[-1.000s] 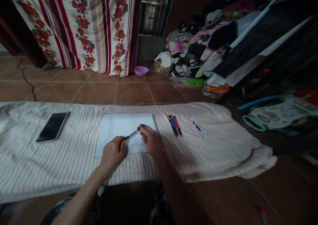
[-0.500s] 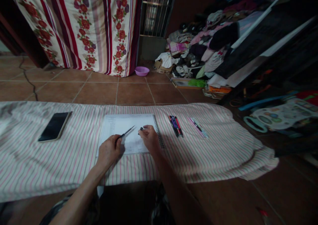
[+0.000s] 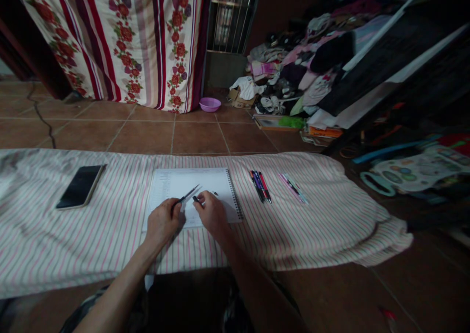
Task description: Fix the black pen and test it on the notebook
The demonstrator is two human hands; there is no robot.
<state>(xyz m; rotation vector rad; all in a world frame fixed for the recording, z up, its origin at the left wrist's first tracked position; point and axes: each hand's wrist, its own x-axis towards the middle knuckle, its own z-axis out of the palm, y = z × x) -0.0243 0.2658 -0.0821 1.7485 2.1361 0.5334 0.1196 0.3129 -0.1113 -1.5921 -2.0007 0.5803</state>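
Note:
My left hand (image 3: 161, 221) is closed round a slim dark pen (image 3: 189, 193), whose thin pointed end slants up and to the right above the notebook. Pinched in the fingertips of my right hand (image 3: 212, 212) is a small black piece (image 3: 196, 199), perhaps a pen part, just below the pen and apart from it. Both hands are over the open spiral notebook (image 3: 216, 175), a white page with faint print along its left side. Another tiny dark piece (image 3: 215, 193) lies on the page beyond my right knuckles.
Several pens (image 3: 260, 186) lie right of the notebook, with pale pink and blue pens (image 3: 293, 188) farther right. A phone (image 3: 81, 187) rests at the left on the striped cloth (image 3: 121, 245). Beyond are a purple basin (image 3: 210, 105) and a clothes pile (image 3: 290, 73).
My right hand has moved left and slightly down, bringing the small black piece nearer to the pen. A tiny dark piece now shows on the page where that hand was. My left hand has barely moved.

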